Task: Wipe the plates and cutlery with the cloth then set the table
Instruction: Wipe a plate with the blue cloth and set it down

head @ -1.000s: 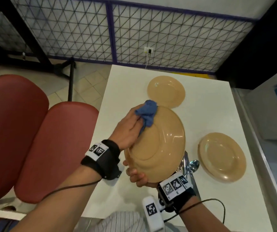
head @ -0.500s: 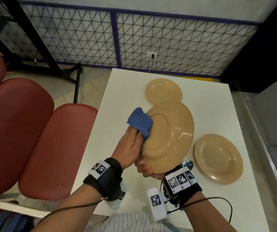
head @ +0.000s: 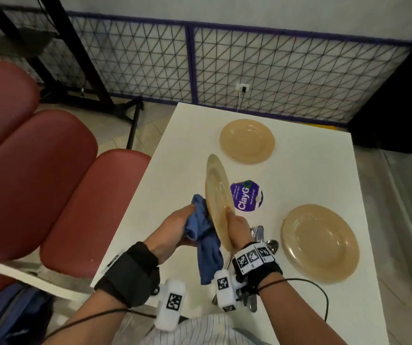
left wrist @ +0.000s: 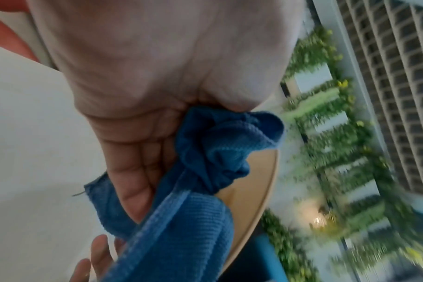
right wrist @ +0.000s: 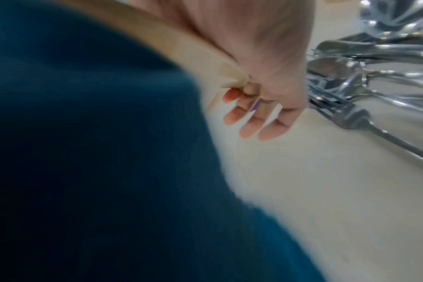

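Observation:
I hold a tan plate [head: 216,195] nearly on edge above the white table [head: 311,170]. My right hand [head: 237,227] grips its lower rim, thumb on the inner face. My left hand [head: 175,227] holds the bunched blue cloth [head: 203,235] against the plate's underside, and a tail of cloth hangs down. In the left wrist view the cloth [left wrist: 205,171] is bunched in my palm beside the plate's rim [left wrist: 261,190]. The right wrist view is blurred, showing my fingers [right wrist: 254,118] curled behind the plate. Two more tan plates lie flat: one far [head: 247,141], one at right [head: 320,242].
A pile of metal cutlery [head: 258,235] lies under my right wrist, also seen as cutlery [right wrist: 374,80] in the right wrist view. A purple round sticker [head: 247,196] marks the table's middle. Red chair seats [head: 75,195] stand left of the table. A mesh fence [head: 249,70] runs behind.
The plate has been tipped from facing me to nearly on edge, uncovering the purple sticker. My left hand with the cloth has dropped to the plate's lower back side.

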